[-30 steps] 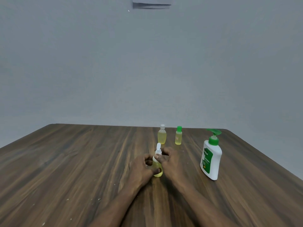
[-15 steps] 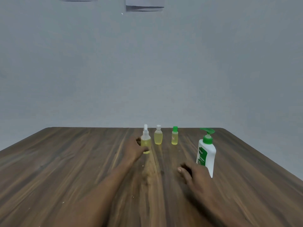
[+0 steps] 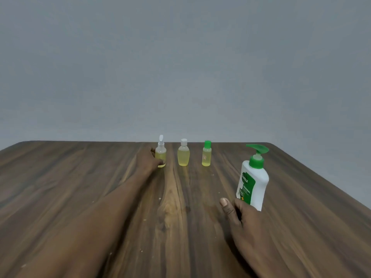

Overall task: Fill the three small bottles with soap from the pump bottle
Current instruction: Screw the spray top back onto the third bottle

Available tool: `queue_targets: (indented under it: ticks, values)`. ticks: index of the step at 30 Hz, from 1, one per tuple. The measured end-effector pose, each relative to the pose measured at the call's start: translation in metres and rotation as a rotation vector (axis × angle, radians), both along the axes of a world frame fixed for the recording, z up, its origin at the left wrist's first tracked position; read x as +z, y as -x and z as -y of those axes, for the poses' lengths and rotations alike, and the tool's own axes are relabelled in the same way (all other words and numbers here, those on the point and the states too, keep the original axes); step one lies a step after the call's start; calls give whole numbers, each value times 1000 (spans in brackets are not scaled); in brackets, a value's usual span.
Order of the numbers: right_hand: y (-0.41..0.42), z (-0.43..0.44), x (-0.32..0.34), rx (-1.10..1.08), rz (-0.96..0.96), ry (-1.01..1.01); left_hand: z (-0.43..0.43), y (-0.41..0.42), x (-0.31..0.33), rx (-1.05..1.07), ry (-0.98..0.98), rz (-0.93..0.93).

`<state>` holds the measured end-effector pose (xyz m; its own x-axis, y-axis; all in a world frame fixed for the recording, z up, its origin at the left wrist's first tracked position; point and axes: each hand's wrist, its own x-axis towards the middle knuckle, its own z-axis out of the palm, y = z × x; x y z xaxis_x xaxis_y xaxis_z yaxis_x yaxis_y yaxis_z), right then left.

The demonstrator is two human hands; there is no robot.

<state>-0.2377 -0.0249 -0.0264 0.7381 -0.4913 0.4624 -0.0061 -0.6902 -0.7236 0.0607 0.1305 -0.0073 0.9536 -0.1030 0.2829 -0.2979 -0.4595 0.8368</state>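
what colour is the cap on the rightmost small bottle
Green. The head view, the only one, shows the cap on the rightmost small bottle clearly.

— Where do the small bottles stand?
— In a row on the table (image 3: 80,187), toward its far edge: left small bottle (image 3: 161,152), middle small bottle (image 3: 183,156) and right small bottle (image 3: 206,156), each apart from the next.
— And the pump bottle (image 3: 254,181)?
— Right of the row, and nearer.
— The hands?
— The left hand (image 3: 147,160) grips the left small bottle from its left. The right hand (image 3: 249,223) lies on the table, just before the pump bottle.
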Motion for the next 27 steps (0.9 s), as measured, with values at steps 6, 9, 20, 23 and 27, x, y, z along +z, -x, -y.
queue_targets:
  ticks: [6, 9, 20, 23, 27]
  values:
    - [-1, -1, -7, 12, -24, 48, -3, -3, -7, 4, 23, -9]
    - [0, -3, -7, 7, -12, 40, -3, -4, -8, -1, 34, -21]
    - [20, 5, 26, -180, 330, 106, -30, 56, 11, 34, -45, 25]
    - [24, 25, 38, -311, 426, 38, -45, 107, 14, 21, -86, 89]
    - [13, 47, 33, -328, 112, -76, -65, 171, 7, -26, -152, 65]
